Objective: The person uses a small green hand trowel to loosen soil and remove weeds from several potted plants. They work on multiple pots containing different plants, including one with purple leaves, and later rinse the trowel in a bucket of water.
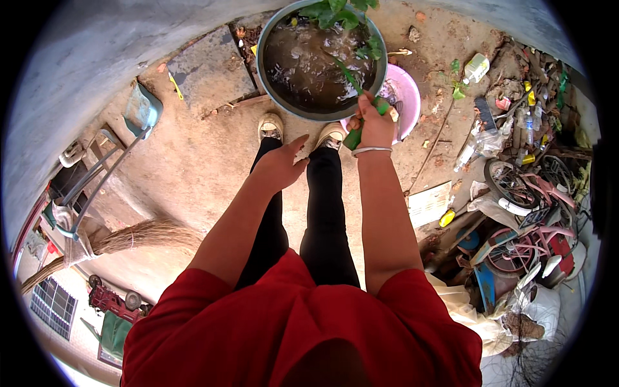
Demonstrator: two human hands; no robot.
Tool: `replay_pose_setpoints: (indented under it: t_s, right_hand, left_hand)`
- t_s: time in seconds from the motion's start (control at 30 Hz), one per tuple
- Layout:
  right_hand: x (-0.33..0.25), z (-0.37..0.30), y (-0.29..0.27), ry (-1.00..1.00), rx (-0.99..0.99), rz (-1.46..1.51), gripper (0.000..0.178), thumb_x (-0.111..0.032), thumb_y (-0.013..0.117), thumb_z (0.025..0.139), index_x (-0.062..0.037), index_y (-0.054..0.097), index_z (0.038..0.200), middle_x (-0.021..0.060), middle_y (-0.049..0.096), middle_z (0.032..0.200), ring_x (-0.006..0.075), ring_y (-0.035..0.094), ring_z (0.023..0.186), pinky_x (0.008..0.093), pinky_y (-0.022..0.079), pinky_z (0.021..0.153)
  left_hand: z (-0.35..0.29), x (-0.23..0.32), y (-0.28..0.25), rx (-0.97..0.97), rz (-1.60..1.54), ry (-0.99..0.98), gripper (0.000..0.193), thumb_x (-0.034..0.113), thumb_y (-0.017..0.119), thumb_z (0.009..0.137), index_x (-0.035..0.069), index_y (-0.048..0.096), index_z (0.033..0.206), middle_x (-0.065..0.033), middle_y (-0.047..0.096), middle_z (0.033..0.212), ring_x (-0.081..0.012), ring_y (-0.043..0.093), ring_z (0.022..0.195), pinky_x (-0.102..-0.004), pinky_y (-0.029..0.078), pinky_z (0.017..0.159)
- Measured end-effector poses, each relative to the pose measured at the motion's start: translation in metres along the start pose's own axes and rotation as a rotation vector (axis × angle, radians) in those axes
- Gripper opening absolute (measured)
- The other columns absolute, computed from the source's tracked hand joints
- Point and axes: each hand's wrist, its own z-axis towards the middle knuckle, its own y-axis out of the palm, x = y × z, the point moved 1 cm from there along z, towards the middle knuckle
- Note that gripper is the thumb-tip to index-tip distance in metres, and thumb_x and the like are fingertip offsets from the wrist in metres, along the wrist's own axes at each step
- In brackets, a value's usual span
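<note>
My right hand (374, 122) is closed around a long, narrow green thing (350, 76), which looks like a plant stalk or leaf. Its thin far end reaches over a large round grey basin (260, 64) of murky brown water, and a thicker green end sticks out below my fist. My left hand (282, 164) hangs free above my legs with its fingers apart. Broad green leaves (335, 14) lie over the basin's far side. Partly hidden behind the basin and my right hand sits a pink basin (411, 97) with something in it that I cannot make out.
My shoes (271, 126) stand close to the basin. On the left are a blue dustpan (143, 109) and a straw broom (148, 235). Along the right lie plastic bottles (477, 68), scrap wood and a pink children's bicycle (516, 245). A wall (97, 51) curves along the far left.
</note>
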Motion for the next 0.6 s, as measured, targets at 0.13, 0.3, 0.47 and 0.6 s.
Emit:
replay_pose_setpoints:
  t_s: [0.13, 0.3, 0.47, 0.6]
  right_hand:
    - [-0.01, -0.003, -0.036, 0.046, -0.007, -0.09, 0.025, -0.012, 0.065, 0.09, -0.0024, 0.06, 0.112, 0.0016, 0.047, 0.064, 0.0125, 0.042, 0.046, 0.0281, 0.036, 0.043]
    - [-0.03, -0.046, -0.057, 0.04, -0.143, -0.386, 0.026, -0.005, 0.066, 0.087, 0.0018, 0.06, 0.112, 0.0007, 0.053, 0.061, 0.0093, 0.045, 0.042, 0.025, 0.036, 0.04]
    - [-0.045, -0.062, -0.056, 0.062, -0.286, -0.817, 0.031, -0.009, 0.072, 0.082, 0.0014, 0.061, 0.108, 0.0016, 0.056, 0.063, 0.0088, 0.05, 0.044, 0.0249, 0.039, 0.041]
    - [-0.057, -0.043, -0.037, 0.053, -0.361, -1.004, 0.032, -0.014, 0.073, 0.079, 0.0017, 0.062, 0.105, 0.0044, 0.059, 0.064, 0.0094, 0.053, 0.045, 0.0266, 0.042, 0.042]
  left_hand:
    - [0.001, -0.003, 0.003, 0.016, -0.036, 0.011, 0.057, 0.028, 0.06, 0.09, 0.015, 0.041, 0.142, -0.0202, 0.064, 0.116, -0.035, 0.063, 0.103, -0.0425, 0.05, 0.089]
    - [0.0, 0.0, 0.007, -0.005, -0.019, 0.003, 0.057, 0.028, 0.059, 0.09, 0.014, 0.041, 0.142, -0.0205, 0.064, 0.116, -0.0351, 0.063, 0.104, -0.0426, 0.05, 0.089]
    - [-0.001, -0.005, 0.004, -0.007, -0.028, -0.006, 0.057, 0.028, 0.059, 0.09, 0.015, 0.041, 0.142, -0.0203, 0.064, 0.116, -0.0351, 0.063, 0.104, -0.0421, 0.05, 0.089]
    - [-0.002, -0.004, -0.002, 0.0, -0.042, -0.026, 0.056, 0.027, 0.06, 0.091, 0.014, 0.041, 0.142, -0.0173, 0.064, 0.119, -0.0336, 0.063, 0.106, -0.0409, 0.05, 0.089]
